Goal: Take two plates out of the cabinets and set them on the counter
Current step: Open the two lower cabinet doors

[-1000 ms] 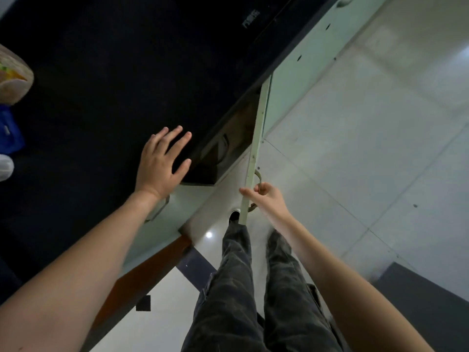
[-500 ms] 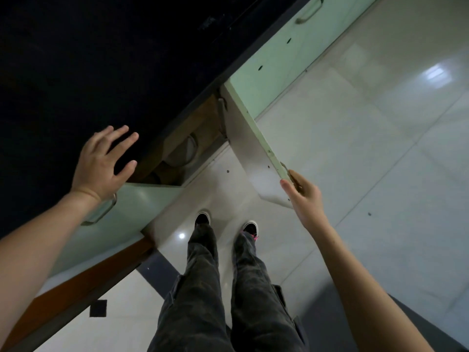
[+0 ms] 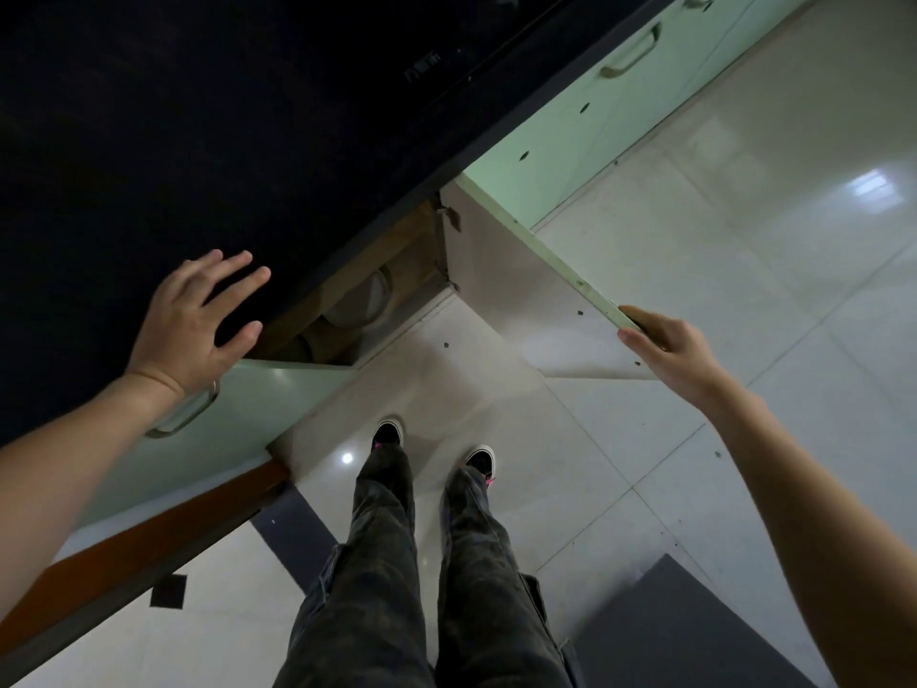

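A pale green cabinet door (image 3: pixel 521 295) under the black counter (image 3: pixel 198 116) stands wide open, swung out to the right. Inside the cabinet, pale round plates (image 3: pixel 367 300) show in the shadow, partly hidden by the counter edge. My right hand (image 3: pixel 665 345) grips the outer edge of the open door, thumb on the inner face. My left hand (image 3: pixel 193 325) rests flat with fingers spread on the counter's front edge, just left of the opening.
A closed green door with a metal handle (image 3: pixel 188 414) sits below my left hand. More green cabinet fronts with a handle (image 3: pixel 630 52) run to the upper right. My legs and shoes (image 3: pixel 387 434) stand on the glossy tiled floor; a dark mat (image 3: pixel 694 628) lies lower right.
The door has swung from nearly edge-on to wide open, pulled rightward by my right hand. The plates inside have come into view. My left hand stayed on the counter edge.
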The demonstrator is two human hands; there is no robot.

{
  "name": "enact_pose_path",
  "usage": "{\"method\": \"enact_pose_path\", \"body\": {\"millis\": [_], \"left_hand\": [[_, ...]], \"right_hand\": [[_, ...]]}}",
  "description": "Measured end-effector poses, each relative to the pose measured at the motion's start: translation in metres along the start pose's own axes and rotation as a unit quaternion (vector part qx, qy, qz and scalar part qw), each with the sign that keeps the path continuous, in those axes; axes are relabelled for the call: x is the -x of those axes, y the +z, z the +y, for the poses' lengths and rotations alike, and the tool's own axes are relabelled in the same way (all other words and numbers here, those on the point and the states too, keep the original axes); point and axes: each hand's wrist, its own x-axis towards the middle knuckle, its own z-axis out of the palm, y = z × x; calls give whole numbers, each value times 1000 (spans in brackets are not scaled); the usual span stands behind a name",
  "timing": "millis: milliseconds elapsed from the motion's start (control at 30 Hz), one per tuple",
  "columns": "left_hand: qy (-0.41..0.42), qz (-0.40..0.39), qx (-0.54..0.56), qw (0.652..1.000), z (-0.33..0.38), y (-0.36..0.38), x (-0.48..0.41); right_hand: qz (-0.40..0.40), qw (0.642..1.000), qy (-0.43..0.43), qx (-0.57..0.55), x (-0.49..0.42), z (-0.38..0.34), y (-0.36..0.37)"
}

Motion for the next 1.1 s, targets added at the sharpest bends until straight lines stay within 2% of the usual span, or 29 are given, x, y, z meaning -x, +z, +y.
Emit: {"method": "enact_pose_path", "body": {"millis": [233,367,433,500,600,667,733,800,833,900,1000,1033,1100], "left_hand": [[2,-1,-10,1000,-1,0,0],[8,-13,-14,1000,-1,-3,1],[5,-26,-16,1000,-1,-5,2],[-5,-35,1,999,2,-8,2],[-61,-18,97,993,15,-21,9],[-115,38,178,976,25,-32,28],[-187,105,247,945,30,-39,59],[-290,155,336,883,34,-38,94],[-345,178,385,837,38,-35,111],[-446,219,482,721,48,-29,137],[-561,250,560,556,56,-8,156],[-587,243,600,486,56,1,158],[-595,240,703,308,51,17,153]], "right_hand": [[23,1000,5,19,13,-9,11],[113,993,5,40,22,-32,20],[163,983,-45,66,25,-63,33],[171,977,-101,82,28,-106,55],[119,961,-211,133,26,-169,101],[67,945,-283,147,22,-209,135],[14,925,-345,156,20,-247,168],[-28,904,-389,175,18,-282,198],[-45,894,-406,185,18,-298,212],[-74,875,-435,198,16,-325,237],[-116,840,-477,231,5,-357,269],[-127,823,-495,248,-1,-364,278],[-148,785,-530,287,-14,-378,294]]}}
